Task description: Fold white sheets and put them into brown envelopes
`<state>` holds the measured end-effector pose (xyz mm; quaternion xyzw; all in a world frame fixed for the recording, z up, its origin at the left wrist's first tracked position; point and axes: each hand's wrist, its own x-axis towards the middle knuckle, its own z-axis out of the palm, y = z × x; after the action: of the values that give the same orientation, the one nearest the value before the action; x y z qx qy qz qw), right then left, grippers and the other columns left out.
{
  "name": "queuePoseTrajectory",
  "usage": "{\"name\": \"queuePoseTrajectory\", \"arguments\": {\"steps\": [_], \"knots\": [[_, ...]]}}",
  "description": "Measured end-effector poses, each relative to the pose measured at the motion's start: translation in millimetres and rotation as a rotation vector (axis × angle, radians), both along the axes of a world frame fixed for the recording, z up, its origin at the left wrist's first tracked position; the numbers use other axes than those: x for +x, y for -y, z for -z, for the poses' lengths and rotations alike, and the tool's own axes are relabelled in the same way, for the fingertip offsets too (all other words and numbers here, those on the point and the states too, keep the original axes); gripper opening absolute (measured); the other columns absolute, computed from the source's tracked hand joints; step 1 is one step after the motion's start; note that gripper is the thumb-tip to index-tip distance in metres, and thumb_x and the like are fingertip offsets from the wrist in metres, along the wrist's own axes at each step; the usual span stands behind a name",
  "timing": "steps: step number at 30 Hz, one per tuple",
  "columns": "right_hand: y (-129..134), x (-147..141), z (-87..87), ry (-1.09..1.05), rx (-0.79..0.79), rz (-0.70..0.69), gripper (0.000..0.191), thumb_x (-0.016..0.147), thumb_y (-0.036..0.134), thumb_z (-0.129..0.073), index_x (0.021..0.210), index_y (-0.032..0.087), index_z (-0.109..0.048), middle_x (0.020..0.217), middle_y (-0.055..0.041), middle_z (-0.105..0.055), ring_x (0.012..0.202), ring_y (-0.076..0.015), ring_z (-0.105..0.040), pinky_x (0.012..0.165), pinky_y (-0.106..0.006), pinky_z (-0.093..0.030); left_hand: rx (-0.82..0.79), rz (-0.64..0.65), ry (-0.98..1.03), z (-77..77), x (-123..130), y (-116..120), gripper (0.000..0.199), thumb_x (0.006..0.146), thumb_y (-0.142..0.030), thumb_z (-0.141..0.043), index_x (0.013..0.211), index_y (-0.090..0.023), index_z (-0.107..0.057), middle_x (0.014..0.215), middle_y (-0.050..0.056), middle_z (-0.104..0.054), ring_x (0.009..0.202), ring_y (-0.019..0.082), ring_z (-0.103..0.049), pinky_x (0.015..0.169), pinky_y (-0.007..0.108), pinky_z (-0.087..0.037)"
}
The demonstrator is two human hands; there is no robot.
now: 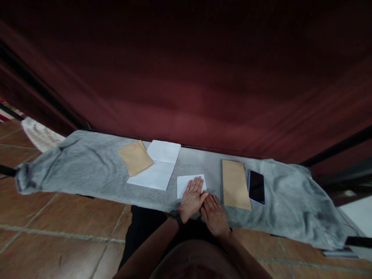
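Note:
A small folded white paper lies on the grey cloth in front of me. My left hand rests flat on it, fingers stretched out and covering its right part. Just to the right, my right hand lies with its fingers extended at the paper's lower right corner, its fingertips close beside my left thumb. Neither hand grips anything. Further left is a larger creased white sheet, partly under brown envelopes. Another brown envelope stack lies right of my hands.
A dark-screened phone lies at the right, beside the brown envelopes. Behind the narrow cloth-covered surface hangs a dark red curtain. Brown floor tiles show below the front edge. The cloth is rumpled at both ends.

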<state>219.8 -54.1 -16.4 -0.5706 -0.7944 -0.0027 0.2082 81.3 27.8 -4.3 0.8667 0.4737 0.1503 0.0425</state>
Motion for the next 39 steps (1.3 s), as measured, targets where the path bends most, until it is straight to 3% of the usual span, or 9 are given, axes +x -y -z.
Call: {"name": "queuePoseTrajectory", "arguments": {"steps": [6, 12, 18, 24, 29, 33, 39], "knots": [[3, 1, 2.0, 0.013, 0.003, 0.059, 0.046, 0.104, 0.028, -0.041, 0.147, 0.015, -0.052, 0.149, -0.0106, -0.055, 0.138, -0.0247, -0.052, 0.120, -0.045, -0.037, 0.018, -0.143, -0.009, 6.6, -25, -16, 0.061, 0.105, -0.041, -0.033, 0.157, -0.010, -0.031, 0.160, 0.016, -0.038, 0.152, 0.025, -0.029, 0.124, 0.047, -0.028], [-3, 4, -5.0, 0.008, -0.022, 0.076, 0.047, 0.106, 0.029, -0.036, 0.146, 0.010, -0.052, 0.148, -0.0137, -0.055, 0.140, -0.0254, -0.050, 0.119, -0.046, -0.039, 0.061, -0.266, 0.007, 7.5, -54, -3, 0.062, 0.104, -0.038, -0.035, 0.157, -0.006, -0.031, 0.159, 0.019, -0.038, 0.151, 0.028, -0.032, 0.123, 0.050, -0.029], [-45, -5, -11.5, -0.012, -0.073, -0.021, 0.048, 0.105, 0.024, -0.033, 0.148, 0.011, -0.049, 0.154, -0.0116, -0.049, 0.145, -0.0212, -0.043, 0.121, -0.042, -0.036, 0.038, -0.021, -0.028, 7.1, -46, 17, 0.053, 0.103, -0.035, -0.039, 0.154, -0.019, -0.039, 0.159, 0.008, -0.042, 0.150, 0.024, -0.034, 0.124, 0.047, -0.029], [-88, 3, -4.2, 0.039, -0.073, 0.066, 0.049, 0.105, 0.026, -0.035, 0.150, 0.010, -0.046, 0.153, -0.0132, -0.050, 0.144, -0.0251, -0.043, 0.121, -0.046, -0.032, -0.004, -0.058, -0.068, 10.7, -58, 13, 0.054, 0.101, -0.036, -0.042, 0.150, -0.013, -0.045, 0.155, 0.014, -0.047, 0.147, 0.027, -0.040, 0.119, 0.046, -0.037], [-109, 26, -5.6, 0.032, -0.104, 0.021, 0.053, 0.094, 0.006, -0.038, 0.143, 0.014, -0.056, 0.146, -0.0109, -0.058, 0.135, -0.0208, -0.054, 0.118, -0.042, -0.038, -0.062, -0.016, -0.116, 13.1, -71, 8, 0.054, 0.092, -0.013, -0.037, 0.142, -0.019, -0.054, 0.149, 0.013, -0.055, 0.141, 0.027, -0.049, 0.111, 0.047, -0.047], [-106, 37, -4.9, 0.070, -0.123, -0.039, 0.064, 0.086, 0.000, -0.041, 0.146, 0.018, -0.054, 0.149, -0.0090, -0.056, 0.135, -0.0210, -0.054, 0.117, -0.041, -0.040, -0.106, 0.019, -0.153, 6.1, -68, 10, 0.066, 0.081, -0.002, -0.033, 0.138, -0.025, -0.059, 0.143, 0.012, -0.060, 0.138, 0.028, -0.052, 0.109, 0.052, -0.049], [-93, 39, -5.3, -0.048, -0.178, -0.006, 0.065, 0.086, 0.000, -0.036, 0.147, 0.017, -0.051, 0.152, -0.0097, -0.052, 0.139, -0.0201, -0.049, 0.116, -0.040, -0.042, -0.118, -0.002, 0.037, -27.3, -73, 6, 0.054, 0.085, -0.004, -0.037, 0.124, -0.027, -0.067, 0.127, 0.009, -0.070, 0.121, 0.027, -0.065, 0.102, 0.046, -0.054]]}}
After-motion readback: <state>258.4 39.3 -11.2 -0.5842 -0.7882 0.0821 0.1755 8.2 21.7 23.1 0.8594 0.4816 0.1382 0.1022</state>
